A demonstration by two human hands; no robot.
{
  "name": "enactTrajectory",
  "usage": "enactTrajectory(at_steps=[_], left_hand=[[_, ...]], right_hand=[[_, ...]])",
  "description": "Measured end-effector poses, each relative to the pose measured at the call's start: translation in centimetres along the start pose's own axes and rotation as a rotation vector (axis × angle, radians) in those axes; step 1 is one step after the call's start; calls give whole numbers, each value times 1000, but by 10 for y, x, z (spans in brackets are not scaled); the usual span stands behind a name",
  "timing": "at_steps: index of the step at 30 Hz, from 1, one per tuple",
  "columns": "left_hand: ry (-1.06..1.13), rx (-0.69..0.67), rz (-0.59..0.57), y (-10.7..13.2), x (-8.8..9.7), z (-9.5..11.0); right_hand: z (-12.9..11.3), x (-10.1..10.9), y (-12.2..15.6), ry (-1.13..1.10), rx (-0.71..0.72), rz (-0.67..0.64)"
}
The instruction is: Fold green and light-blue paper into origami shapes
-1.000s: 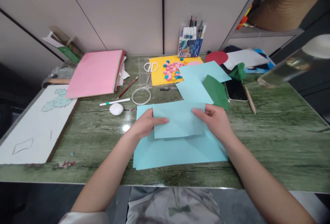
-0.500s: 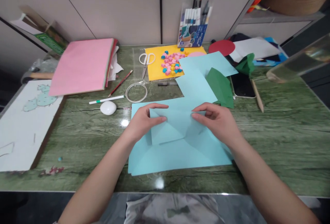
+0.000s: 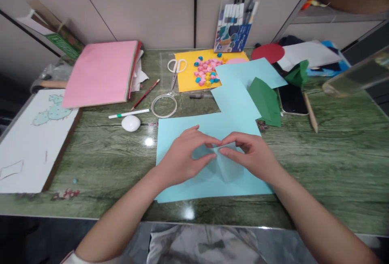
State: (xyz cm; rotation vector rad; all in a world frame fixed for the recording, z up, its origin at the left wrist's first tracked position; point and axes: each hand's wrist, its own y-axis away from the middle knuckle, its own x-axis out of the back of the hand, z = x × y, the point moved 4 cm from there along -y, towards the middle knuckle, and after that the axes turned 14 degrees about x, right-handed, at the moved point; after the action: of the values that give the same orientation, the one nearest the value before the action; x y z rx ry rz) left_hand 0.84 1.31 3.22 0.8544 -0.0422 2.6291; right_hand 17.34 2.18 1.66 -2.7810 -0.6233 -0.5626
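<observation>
A small folded piece of light blue paper (image 3: 230, 169) stands at a tilt over larger light blue sheets (image 3: 188, 191) on the table. My right hand (image 3: 253, 154) pinches its upper edge between thumb and index finger. At the same edge, towards the left corner, my left hand (image 3: 185, 156) has its thumb and index fingertip on the paper, with the fingertips of both hands almost meeting. Part of the folded piece is hidden behind my fingers. Beyond my hands lie cut light blue pieces (image 3: 237, 98) and a folded green paper (image 3: 266, 102).
White scissors (image 3: 176, 67), a hoop (image 3: 164, 106), a pencil (image 3: 146, 94), a white marker (image 3: 129, 113) and a white egg shape (image 3: 131, 123) lie left of centre. Colourful lumps (image 3: 206, 71) rest on yellow paper. A phone (image 3: 292, 100) and a clear bottle (image 3: 355, 73) are at right.
The paper has gone from a wider piece held at both ends to a narrower one. My left hand has moved right, up to my right hand. The view has shifted slightly.
</observation>
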Motion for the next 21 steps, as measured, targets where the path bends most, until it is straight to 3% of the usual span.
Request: enactTrajectory(at_steps=[5,13,16,21], left_hand=[[165,114,-109,0,2,-1],[250,85,-318,2,1,6],[205,70,-313,4,2,6],[37,167,-184,1,3,-3]], right_hand=[[-6,-1,2,-38,16,-20],[-16,-7,4,34,98,-249],[-15,-7,3,49,106,-244],[-10,-7,3,63,75,-202]])
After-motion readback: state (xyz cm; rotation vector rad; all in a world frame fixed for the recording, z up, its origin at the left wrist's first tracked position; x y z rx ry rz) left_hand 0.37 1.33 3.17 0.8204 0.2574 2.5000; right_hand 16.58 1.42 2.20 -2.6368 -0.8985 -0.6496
